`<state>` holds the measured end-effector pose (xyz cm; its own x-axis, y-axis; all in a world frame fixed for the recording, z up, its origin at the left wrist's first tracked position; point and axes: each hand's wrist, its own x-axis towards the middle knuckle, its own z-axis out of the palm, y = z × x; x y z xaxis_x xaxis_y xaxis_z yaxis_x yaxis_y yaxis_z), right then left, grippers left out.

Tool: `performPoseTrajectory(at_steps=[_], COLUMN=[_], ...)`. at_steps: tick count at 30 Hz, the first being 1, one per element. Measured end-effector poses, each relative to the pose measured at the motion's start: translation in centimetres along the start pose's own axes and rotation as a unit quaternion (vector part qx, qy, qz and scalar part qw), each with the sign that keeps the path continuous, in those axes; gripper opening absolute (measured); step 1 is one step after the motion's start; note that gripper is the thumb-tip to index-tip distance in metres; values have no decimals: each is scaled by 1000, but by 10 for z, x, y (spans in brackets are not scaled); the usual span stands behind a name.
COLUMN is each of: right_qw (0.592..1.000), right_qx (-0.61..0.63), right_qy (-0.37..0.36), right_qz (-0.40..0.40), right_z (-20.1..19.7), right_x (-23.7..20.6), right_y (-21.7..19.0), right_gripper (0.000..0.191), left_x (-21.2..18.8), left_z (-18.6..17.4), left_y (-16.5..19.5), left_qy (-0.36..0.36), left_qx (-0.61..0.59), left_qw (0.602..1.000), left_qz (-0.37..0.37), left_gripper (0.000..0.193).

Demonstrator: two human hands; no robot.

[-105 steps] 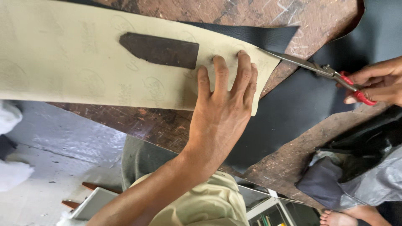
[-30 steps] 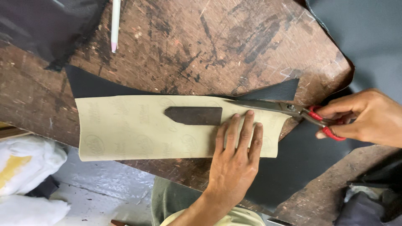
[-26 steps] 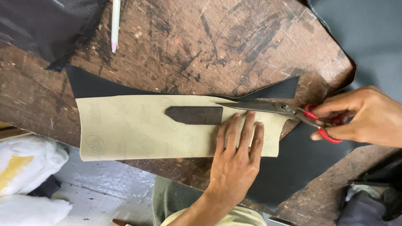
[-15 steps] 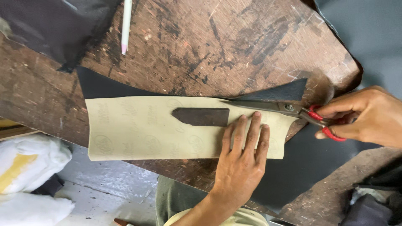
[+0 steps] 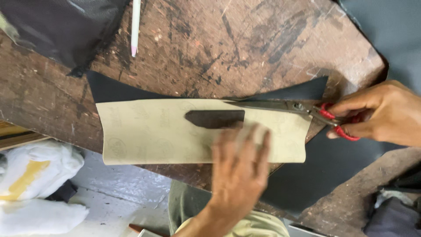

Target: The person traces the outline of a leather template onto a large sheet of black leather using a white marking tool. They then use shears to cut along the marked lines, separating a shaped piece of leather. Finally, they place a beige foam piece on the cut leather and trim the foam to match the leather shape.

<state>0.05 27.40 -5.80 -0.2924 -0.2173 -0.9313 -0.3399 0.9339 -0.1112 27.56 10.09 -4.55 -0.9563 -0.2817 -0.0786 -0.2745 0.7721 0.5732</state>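
My left hand lies flat with fingers spread on the tan pattern sheet, gripping nothing, just pressing; it's motion-blurred and has slid left along the sheet since half a second ago. My right hand is clenched on the red-handled scissors, blades closed down and lying along the sheet's top edge, tips just above the dark brown strip resting on the sheet. A second ago the blades were less far in, so the cut has advanced leftward through the black leather under the pattern. The leather and pattern sit on the scarred wooden surface; a white pencil lies well apart, up top.
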Motion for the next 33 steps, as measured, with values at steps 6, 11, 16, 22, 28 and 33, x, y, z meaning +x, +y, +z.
performPoseTrajectory(at_steps=[6,11,16,22,28,33], right_qw=[979,974,971,982,990,992], right_qx=[156,112,136,12,61,53], right_qy=[-27,-98,-25,55,13,25], right_qz=[-125,-169,-194,-181,-124,-111], right_z=[13,11,19,25,24,20], right_x=[12,25,19,15,13,10], right_y=[31,15,14,22,5,-14], right_gripper=[36,35,32,29,33,33], left_x=[-8,-11,-10,-11,-10,-9], left_z=[-10,-3,-4,-3,-7,-8], left_y=[-24,-25,-25,-26,-26,-28], left_qy=[2,8,21,21,27,32], left_qx=[61,50,32,29,26,26], left_qw=[994,994,994,993,992,992], left_qz=[-96,-94,-107,-115,-119,-117], left_gripper=[55,61,61,62,64,65])
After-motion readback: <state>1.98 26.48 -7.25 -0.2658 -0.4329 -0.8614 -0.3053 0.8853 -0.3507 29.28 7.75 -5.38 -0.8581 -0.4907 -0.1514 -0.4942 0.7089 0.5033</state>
